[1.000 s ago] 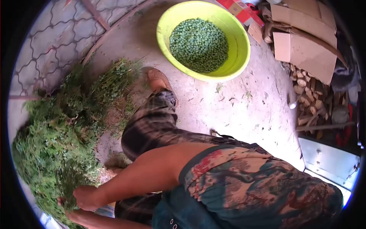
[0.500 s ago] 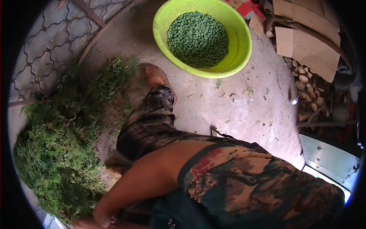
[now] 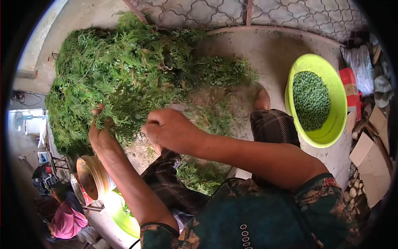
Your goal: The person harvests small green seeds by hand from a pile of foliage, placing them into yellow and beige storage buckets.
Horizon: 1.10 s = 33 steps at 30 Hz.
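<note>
My left hand (image 3: 102,132) is closed around a leafy evergreen sprig (image 3: 128,108) at the near edge of a big heap of cut evergreen branches (image 3: 99,62). Just right of the sprig is my right hand (image 3: 168,128), its fingers curled in; whatever they may hold is hidden. Small round blue-green cones (image 3: 311,99) fill much of a yellow-green basin (image 3: 339,112) on the floor to the right, beyond my right foot.
Behind the heap runs a metal lattice gate (image 3: 199,12). Cardboard (image 3: 373,166) and split firewood (image 3: 355,193) lie at right. A tipped bucket (image 3: 92,177) and another green basin (image 3: 120,213) are at lower left, near a person in a pink top (image 3: 68,220).
The view has swung, bringing the whole heap and both hands into sight. My hands, earlier low at the left edge, are now raised in front of the heap with a sprig.
</note>
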Tool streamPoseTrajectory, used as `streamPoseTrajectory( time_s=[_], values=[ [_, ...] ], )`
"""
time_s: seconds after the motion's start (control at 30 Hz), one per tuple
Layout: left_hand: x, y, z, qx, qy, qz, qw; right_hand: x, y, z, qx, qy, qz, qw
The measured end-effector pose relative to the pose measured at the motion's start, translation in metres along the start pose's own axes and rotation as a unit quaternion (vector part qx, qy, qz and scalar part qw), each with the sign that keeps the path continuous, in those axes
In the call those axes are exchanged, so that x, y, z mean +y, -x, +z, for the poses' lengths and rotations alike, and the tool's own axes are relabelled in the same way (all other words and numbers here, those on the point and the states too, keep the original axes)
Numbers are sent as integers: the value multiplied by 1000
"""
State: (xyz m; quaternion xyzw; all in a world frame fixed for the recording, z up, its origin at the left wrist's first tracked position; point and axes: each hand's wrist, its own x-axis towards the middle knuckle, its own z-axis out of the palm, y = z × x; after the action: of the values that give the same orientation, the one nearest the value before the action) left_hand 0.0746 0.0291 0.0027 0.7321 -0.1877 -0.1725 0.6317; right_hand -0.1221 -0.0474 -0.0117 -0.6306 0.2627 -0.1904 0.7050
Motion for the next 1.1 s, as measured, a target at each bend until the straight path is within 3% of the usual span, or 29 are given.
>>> streamPoseTrajectory(
  time_s=[0.03,0.1,0.13,0.17,0.2,0.23,0.37,0.4,0.63,0.77,0.87,1.0,1.07,1.1],
  values=[
    [-2,1,1,3,6,0,1000,0,-1,-6,-2,6,-1,1000],
    [-4,-2,5,-38,175,-16,984,1,-3,-16,88,103,-108,985],
    [-2,-6,13,15,315,-81,946,3,-5,-20,90,106,-114,984],
    [-3,-13,10,14,319,-80,944,3,-5,-24,90,110,-115,983],
    [-4,-25,3,3,502,-202,841,2,-4,-28,108,124,-128,978],
    [0,-28,3,-7,656,-312,688,1,-4,-31,125,136,-139,973],
    [3,-21,14,-10,666,-319,674,-2,-3,-36,138,182,-147,962],
    [0,-20,16,-42,695,-331,637,0,-5,-36,139,183,-146,962],
    [4,-9,28,-149,694,-356,608,4,-14,-39,147,232,-129,953],
    [9,-4,25,-190,689,-318,623,-2,-13,-47,120,255,-144,949],
    [15,-1,24,-193,690,-360,597,1,-11,-48,106,261,-190,941],
    [20,7,29,-235,690,-335,597,-7,-13,-60,91,296,-155,938],
    [17,4,26,-236,684,-296,624,-7,-19,-71,186,290,-216,914],
    [17,4,25,-236,684,-297,623,-8,-19,-76,186,290,-215,914]
  ],
)
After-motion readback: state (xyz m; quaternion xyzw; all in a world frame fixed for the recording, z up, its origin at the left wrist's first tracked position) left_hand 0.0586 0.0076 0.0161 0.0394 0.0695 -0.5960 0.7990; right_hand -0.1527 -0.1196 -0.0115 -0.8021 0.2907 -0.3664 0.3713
